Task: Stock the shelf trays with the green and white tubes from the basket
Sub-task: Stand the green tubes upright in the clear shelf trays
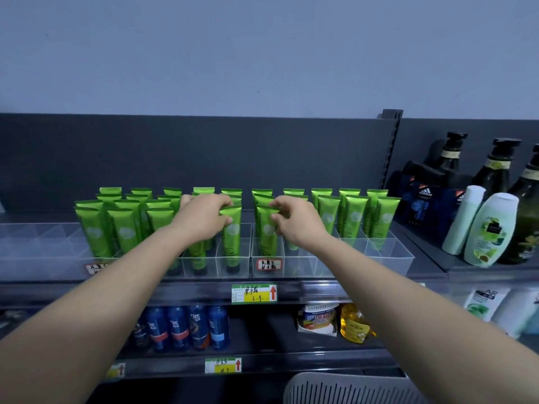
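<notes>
Left grip (pixel 204 217): thumb and fingers pinch the crimped top of the left tube (pixel 232 237); the bare forearm reaches in from the lower left.
Right grip (pixel 297 220): thumb and fingers pinch the crimped top of the right tube (pixel 267 237); the forearm reaches in from the lower right.
Left tube: green, upright with its dark cap down, in the front right-end compartment of the left tray (pixel 204 268).
Right tube: green, upright with its cap down, in the front left-end compartment of the right tray (pixel 300 266), just behind a red-bordered label (pixel 269 264).
Two held tubes: close together, with the walls where the trays meet between them.
Trays: clear plastic with dividers, side by side on the shelf (pixel 198 291); a third tray (pixel 35 246) of the same kind sits at the far left.
Other tubes (pixel 125 228): green, standing in rows in both trays, filling the back rows and, in the left tray, much of the front.
Basket (pixel 350 389): pale with slotted walls, only its rim in view at the bottom edge, below the right forearm.
Price tag (pixel 253 293): green and yellow with a red arrow, on the shelf edge below the two held tubes.
Lower shelf: blue bottles (pixel 186 328) on the left, a yellow bottle (pixel 354 322) to the right.
Right of the trays: dark pump bottles (pixel 493 167) at the back, white bottles (pixel 490 228) in front.
</notes>
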The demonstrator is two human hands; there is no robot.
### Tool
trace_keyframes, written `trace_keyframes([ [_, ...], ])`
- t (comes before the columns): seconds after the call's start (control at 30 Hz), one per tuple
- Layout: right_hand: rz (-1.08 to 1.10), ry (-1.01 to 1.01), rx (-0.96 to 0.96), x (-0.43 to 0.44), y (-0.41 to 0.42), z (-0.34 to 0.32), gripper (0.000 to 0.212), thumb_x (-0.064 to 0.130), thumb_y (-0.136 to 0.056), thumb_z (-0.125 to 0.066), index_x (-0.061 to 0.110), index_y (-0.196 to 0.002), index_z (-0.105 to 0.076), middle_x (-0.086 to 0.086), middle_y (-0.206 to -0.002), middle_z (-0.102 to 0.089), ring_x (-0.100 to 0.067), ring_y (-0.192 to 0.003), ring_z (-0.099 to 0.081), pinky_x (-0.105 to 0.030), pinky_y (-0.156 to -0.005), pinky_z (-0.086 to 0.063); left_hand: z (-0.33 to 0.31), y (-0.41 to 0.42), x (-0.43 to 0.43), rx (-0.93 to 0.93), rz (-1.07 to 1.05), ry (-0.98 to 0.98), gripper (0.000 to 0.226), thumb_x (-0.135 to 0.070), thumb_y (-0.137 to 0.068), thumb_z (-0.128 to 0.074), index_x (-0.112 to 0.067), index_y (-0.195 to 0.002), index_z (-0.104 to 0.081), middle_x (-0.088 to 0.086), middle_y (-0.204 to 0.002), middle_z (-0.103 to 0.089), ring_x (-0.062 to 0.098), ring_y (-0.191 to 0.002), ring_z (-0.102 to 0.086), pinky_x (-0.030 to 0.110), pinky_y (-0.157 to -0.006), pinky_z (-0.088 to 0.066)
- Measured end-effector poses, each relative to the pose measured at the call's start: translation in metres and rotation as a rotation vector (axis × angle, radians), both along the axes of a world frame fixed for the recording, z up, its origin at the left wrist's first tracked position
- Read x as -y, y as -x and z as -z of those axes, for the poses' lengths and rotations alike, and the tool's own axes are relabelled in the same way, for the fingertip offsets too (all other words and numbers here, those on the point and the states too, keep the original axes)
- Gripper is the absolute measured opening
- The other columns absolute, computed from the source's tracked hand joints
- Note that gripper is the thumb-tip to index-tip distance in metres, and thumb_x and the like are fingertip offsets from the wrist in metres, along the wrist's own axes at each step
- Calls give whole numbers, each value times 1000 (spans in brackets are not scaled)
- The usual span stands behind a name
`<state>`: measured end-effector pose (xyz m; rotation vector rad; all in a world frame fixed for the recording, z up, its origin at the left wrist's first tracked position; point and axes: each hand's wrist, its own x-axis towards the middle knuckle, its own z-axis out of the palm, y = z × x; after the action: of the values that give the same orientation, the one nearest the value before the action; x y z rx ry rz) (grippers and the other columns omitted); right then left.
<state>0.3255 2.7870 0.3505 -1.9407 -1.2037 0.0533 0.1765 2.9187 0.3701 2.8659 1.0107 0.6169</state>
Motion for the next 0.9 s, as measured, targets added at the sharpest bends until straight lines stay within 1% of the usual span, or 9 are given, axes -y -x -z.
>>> trace_keyframes([
  [0.1,1,-7,-52,-1,1,1,21,13,-93,-58,19,-112,-66,-1,-91,-68,-26,-85,-68,-41,-82,-57,-1,1,3,-8,-11,12,35,-34,-91,-60,-25,-125,-55,0,-115,-65,26,-117,-51,37,-104,-22],
  [0.23,18,-24,-121,-4,0,2,19,12,-93,-57,23,-105,-67,-2,-90,-68,-28,-82,-69,-44,-78,-58,-2,1,4,-23,-18,34,36,-31,-92,-60,-25,-127,-54,1,-123,-63,26,-121,-49,38,-105,-22],
  [0.4,35,-21,-143,-5,-2,2,20,10,-94,-55,21,-106,-66,-1,-86,-66,-28,-82,-69,-42,-77,-58,-4,1,4,-53,-20,40,39,-31,-92,-60,-27,-130,-52,1,-132,-58,26,-127,-46,38,-107,-21],
  [0.5,32,-10,-150,-7,-2,2,23,9,-94,-53,20,-110,-65,-1,-90,-66,-29,-81,-69,-44,-77,-58,-3,0,3,-61,-17,43,40,-31,-93,-59,-28,-131,-51,1,-134,-57,27,-129,-45,39,-107,-21],
  [0.6,25,16,-151,-10,-1,3,27,8,-95,-50,20,-115,-63,-2,-96,-65,-32,-86,-69,-47,-78,-58,-4,-1,3,-66,-13,45,39,-31,-93,-58,-29,-131,-51,1,-134,-57,27,-129,-45,39,-107,-21],
  [0.7,33,30,-161,-11,0,3,31,8,-96,-44,23,-116,-62,-5,-105,-67,-31,-86,-69,-48,-75,-58,-4,-1,3,-56,-2,48,37,-30,-92,-59,-30,-129,-52,-1,-132,-59,25,-127,-46,39,-105,-22],
  [0.77,26,32,-162,-10,0,2,32,8,-96,-43,23,-118,-61,-5,-107,-67,-31,-84,-69,-48,-75,-58,-4,0,4,-44,8,31,37,-30,-91,-61,-31,-127,-53,-3,-130,-60,23,-124,-49,39,-104,-23],
  [0.83,15,29,-155,-6,1,2,30,11,-97,-45,22,-121,-59,-2,-106,-65,-29,-84,-69,-47,-77,-58,-6,0,7,-26,28,-1,39,-31,-90,-62,-32,-127,-52,-4,-129,-59,20,-123,-48,40,-103,-24],
  [0.9,16,11,-132,-2,2,1,30,16,-96,-51,22,-125,-56,-1,-111,-66,-27,-89,-67,-44,-81,-57,-8,-1,12,-5,58,-55,41,-32,-90,-61,-31,-130,-50,-5,-128,-57,19,-125,-45,41,-104,-24],
])
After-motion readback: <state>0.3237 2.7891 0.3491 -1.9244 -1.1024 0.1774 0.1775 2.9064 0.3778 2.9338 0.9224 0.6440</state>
